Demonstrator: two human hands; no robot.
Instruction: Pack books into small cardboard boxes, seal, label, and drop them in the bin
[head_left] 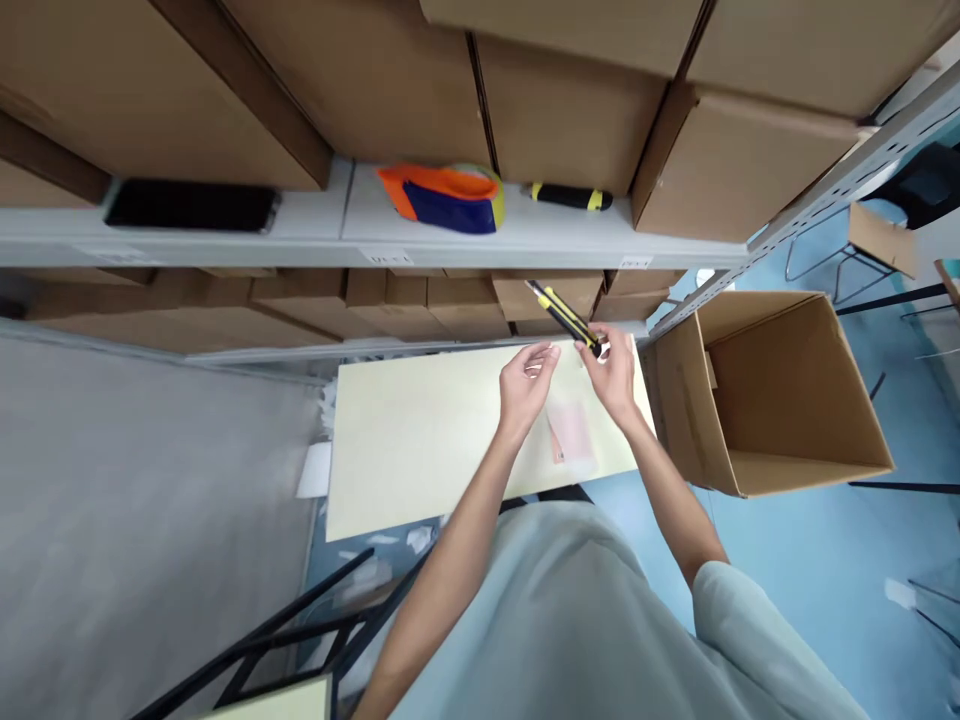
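My right hand (611, 375) grips a black and yellow utility knife (566, 318) near its lower end. The knife slants up and to the left, its grey tip pointing at the shelf. Beside it, my left hand (525, 385) is apart from the knife, with fingers curled and thumb and fingertips drawn together; nothing shows between them. Below both hands, a small clear pinkish plastic packet (571, 432) with an orange part lies on the pale tabletop (412, 430).
A shelf edge (300, 250) carries a black phone-like slab (191, 205), an orange and blue tape dispenser (450, 198) and another black and yellow cutter (570, 196). Cardboard boxes (570, 120) fill the shelves. An open carton (802, 390) stands right of the table; black metal legs (285, 630) are lower left.
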